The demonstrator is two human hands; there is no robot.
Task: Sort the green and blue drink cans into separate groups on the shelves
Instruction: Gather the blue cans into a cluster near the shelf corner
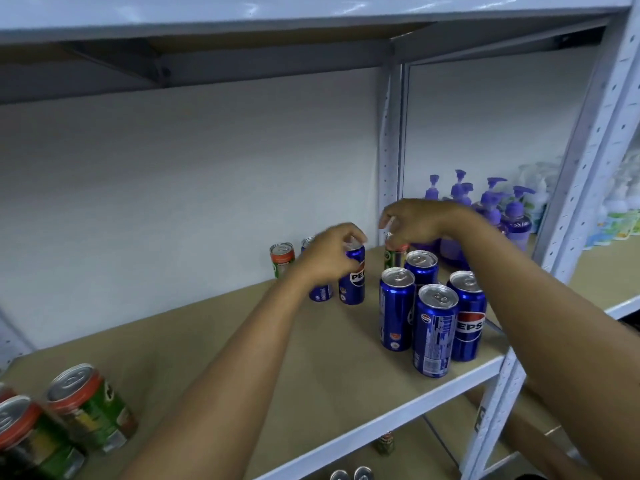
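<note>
Purple plastic pump-dispenser bottles (491,209) stand clustered upright at the back of the neighbouring shelf bay, right of the perforated white metal upright post (390,161). Farther right, past the slanted white perforated front post (595,140), a row of pale bottles with green-and-white labels (620,226), blurred. Plain white back wall (173,185). Grey-white upper shelf board (277,15) overhead, dark metal brace (138,64) beneath it.
</note>
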